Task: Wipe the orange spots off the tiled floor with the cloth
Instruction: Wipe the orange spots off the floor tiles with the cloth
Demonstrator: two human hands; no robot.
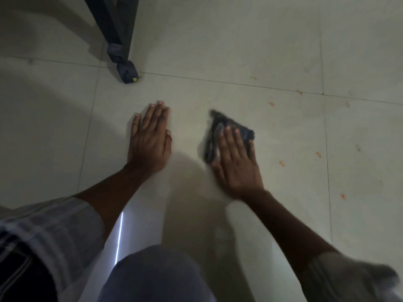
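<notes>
Cloth (229, 129), dark and blurred, lay on the tiled floor (218, 51) at about two o'clock from the frame's centre, half hidden under the right hand (236, 162), whose straight fingers pressed it flat. Left hand (150, 140) rested open-palmed at ten o'clock. Orange spots (281, 163) dotted the tiles toward three o'clock. A dark furniture leg (117, 35) was cut off at twelve.
</notes>
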